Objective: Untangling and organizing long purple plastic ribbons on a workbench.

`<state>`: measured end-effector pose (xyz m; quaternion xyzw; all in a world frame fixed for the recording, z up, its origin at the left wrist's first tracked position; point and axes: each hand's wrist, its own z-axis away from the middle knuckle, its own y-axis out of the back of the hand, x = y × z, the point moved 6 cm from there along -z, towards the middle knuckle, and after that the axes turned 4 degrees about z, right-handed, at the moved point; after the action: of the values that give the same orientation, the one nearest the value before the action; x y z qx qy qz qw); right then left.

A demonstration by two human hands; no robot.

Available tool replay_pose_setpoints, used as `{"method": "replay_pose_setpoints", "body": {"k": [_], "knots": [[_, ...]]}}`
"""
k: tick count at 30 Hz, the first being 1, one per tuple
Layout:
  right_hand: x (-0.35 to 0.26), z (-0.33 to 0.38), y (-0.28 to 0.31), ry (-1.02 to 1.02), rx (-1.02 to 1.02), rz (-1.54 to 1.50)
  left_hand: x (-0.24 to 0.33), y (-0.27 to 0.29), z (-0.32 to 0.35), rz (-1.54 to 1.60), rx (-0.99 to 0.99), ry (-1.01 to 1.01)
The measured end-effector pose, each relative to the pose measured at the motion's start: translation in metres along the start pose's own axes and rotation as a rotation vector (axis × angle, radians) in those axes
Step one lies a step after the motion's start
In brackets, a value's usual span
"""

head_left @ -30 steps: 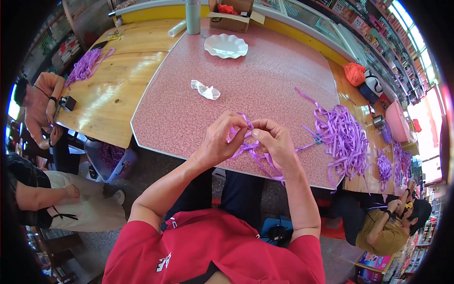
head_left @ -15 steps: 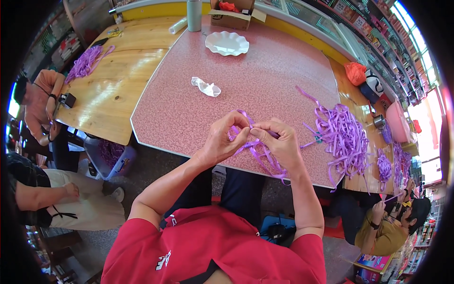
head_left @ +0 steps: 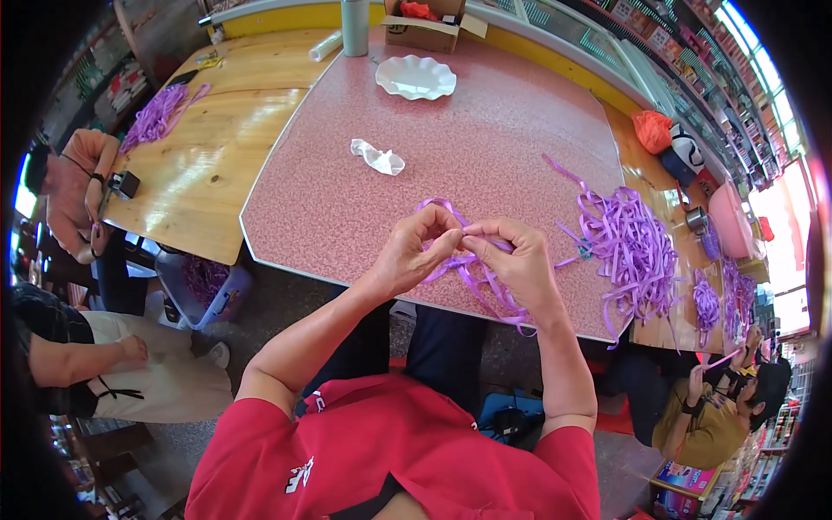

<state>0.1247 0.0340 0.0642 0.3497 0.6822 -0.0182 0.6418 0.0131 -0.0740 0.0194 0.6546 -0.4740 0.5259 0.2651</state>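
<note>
Both hands meet over the near edge of the pink speckled table (head_left: pixel 321 208). Between pinched fingertips, my left hand (head_left: pixel 414 251) grips a purple ribbon (head_left: pixel 477 282). My right hand (head_left: pixel 524 264) pinches the same ribbon, its fingertips touching those of the left. Loops of the ribbon rise behind the fingers and hang down between the hands to the table edge. The exact bit held is hidden by the fingers. To the right of my right hand lies a big tangled pile of purple ribbon (head_left: pixel 628 247), with a strand trailing toward that hand.
Crumpled white tissue (head_left: pixel 378 158) and a scalloped white plate (head_left: pixel 416 78) lie farther back. Behind them stand a grey-green bottle (head_left: pixel 354 30) and an open cardboard box (head_left: pixel 422 35). People sit at left (head_left: pixel 82 186) and right (head_left: pixel 711 407). A tub (head_left: pixel 234 295) stands below the wooden table (head_left: pixel 173 204).
My hands stay pinched together, with only a slight shift of the fingers and ribbon. At right, the other person's hands and ribbon have moved a little.
</note>
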Motion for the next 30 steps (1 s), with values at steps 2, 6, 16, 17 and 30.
{"method": "replay_pose_setpoints", "body": {"k": [2, 6, 16, 17, 30], "knots": [[-0.003, 0.001, 0.002, 0.025, 0.010, -0.006, 0.001, -0.002, 0.000, 0.073, -0.011, 0.026], [-0.011, 0.002, 0.003, 0.088, -0.003, 0.154, -0.006, -0.002, 0.001, 0.159, -0.039, 0.125], [-0.008, 0.005, 0.013, 0.050, 0.044, 0.138, -0.007, 0.005, -0.002, 0.114, -0.108, 0.205], [-0.008, 0.005, 0.013, 0.060, 0.049, 0.153, -0.003, 0.005, -0.001, 0.116, -0.109, 0.206], [-0.018, 0.009, 0.008, 0.114, 0.039, 0.217, 0.047, -0.005, 0.005, -0.925, -0.279, -0.555]]}}
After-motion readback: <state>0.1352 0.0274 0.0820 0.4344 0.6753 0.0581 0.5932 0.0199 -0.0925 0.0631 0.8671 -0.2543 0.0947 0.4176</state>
